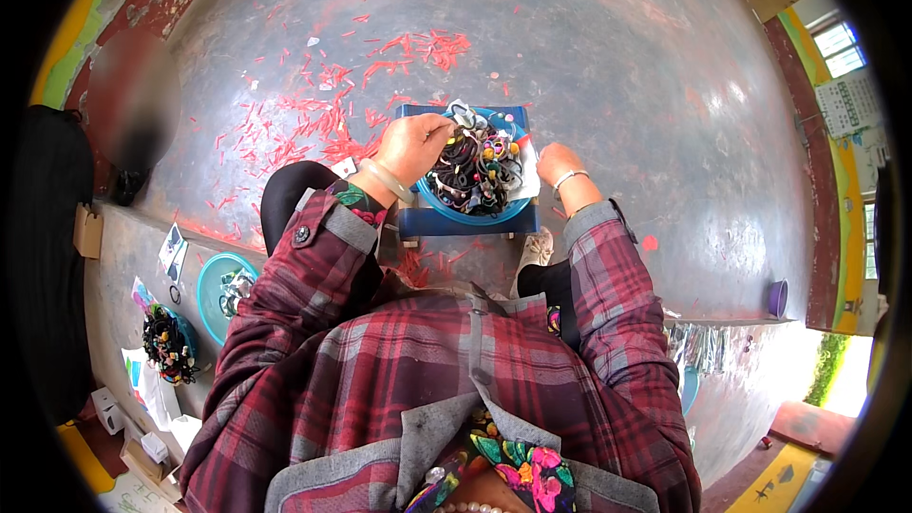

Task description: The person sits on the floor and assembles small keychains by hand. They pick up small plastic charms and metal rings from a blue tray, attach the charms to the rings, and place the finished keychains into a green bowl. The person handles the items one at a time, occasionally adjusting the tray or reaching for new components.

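A blue basin heaped with hair ties, mostly black with some coloured beads, stands on a small dark blue stool in front of me. My left hand is over the basin's left side, its fingers pinched together at the edge of the heap; what they hold is too small to make out. Just right of the basin, my right hand has its fingers closed beside a white card that lies along the heap's right side. Whether those fingers grip something thin cannot be made out.
Red strips are scattered over the grey floor, mostly ahead and left. At my left are another blue basin and a pile of hair ties. Clear plastic packages lie at right, near a purple container. A blurred person is at far left.
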The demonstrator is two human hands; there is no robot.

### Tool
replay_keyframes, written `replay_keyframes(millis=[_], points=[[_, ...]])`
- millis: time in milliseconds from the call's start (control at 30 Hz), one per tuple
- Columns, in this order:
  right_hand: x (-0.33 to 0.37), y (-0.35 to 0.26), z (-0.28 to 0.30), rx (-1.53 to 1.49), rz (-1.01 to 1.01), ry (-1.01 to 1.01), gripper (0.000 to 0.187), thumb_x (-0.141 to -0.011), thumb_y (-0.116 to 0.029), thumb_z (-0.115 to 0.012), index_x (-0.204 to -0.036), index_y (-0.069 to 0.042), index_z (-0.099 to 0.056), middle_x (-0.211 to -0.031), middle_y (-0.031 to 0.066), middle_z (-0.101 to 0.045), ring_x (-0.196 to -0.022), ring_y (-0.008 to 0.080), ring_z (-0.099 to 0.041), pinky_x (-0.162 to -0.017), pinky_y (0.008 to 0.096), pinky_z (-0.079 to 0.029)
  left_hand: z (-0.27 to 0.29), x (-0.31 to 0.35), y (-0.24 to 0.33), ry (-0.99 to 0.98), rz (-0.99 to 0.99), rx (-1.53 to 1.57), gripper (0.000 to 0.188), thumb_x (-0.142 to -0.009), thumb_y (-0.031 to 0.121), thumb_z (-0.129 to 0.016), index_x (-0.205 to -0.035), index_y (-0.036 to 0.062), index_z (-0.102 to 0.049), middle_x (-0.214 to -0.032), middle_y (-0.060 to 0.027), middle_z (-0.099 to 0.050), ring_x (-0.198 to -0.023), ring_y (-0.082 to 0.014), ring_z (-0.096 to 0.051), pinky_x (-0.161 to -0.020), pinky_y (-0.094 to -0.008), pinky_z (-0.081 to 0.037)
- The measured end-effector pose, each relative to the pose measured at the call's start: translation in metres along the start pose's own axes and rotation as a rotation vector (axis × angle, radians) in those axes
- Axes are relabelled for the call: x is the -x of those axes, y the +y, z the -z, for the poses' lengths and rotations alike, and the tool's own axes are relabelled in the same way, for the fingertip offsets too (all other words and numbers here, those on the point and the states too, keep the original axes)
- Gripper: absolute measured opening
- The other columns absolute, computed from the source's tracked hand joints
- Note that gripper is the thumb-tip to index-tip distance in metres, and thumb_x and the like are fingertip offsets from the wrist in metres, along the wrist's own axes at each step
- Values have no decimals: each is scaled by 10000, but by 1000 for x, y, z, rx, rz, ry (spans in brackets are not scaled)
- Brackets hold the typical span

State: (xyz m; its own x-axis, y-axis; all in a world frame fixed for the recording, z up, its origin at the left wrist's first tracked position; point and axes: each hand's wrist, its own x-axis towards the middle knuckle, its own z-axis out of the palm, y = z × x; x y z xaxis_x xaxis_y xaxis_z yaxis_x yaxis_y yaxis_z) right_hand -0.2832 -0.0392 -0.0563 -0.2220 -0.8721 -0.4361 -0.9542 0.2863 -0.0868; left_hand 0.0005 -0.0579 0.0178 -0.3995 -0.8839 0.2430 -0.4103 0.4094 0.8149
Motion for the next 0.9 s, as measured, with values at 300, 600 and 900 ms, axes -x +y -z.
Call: replay_keyframes(millis=[300,600,900], points=[[16,-9,18,23,-66,21,251,-739,-144,-530,-922,-25,-654,-992,217,-603,-946,357,-583,-800,408,-470,1,1,2,-14,4,-19,173,-830,138,-573,-931,15,-641,-767,-130,-650,-688,-189,-639,-600,-281,-475],[9,11,34,-183,-31,159,194,-723,-191,-581,-776,-23,-663,-753,164,-647,-674,276,-637,-624,341,-499,-3,-1,4,-21,1,-20,166,-827,144,-585,-906,9,-640,-749,-125,-646,-667,-168,-626,-593,-282,-469],[60,-27,67,-1230,358,86,114,-788,-116,-629,-781,-2,-630,-667,17,-613,-580,71,-545,-543,207,-442,-11,2,-2,-34,148,245,227,-815,213,-588,-865,-2,-640,-719,-143,-636,-691,-223,-636,-602,-311,-471]])
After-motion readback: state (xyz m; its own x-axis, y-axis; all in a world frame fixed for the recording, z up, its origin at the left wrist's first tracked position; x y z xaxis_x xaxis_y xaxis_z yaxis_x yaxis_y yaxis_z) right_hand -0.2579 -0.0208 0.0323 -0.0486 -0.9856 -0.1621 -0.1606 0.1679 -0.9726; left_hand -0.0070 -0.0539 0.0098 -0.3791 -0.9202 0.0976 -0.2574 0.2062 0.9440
